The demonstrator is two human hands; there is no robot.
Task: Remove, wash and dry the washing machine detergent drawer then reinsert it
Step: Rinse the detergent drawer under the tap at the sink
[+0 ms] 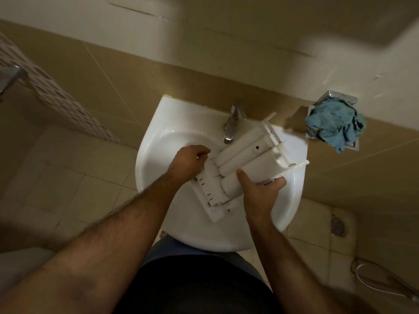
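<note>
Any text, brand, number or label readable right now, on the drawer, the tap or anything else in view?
None readable.
Detergent drawer: bare white plastic facing the camera, no print visible; the small dark slots on its panel are not characters.
Tap: no visible marking.
Blue cloth in the metal holder: no tag visible.

A single head-worn wide-angle view looks steeply down from above onto a white sink point(292, 200) against a tiled wall, close enough that both forearms fill the lower frame
</note>
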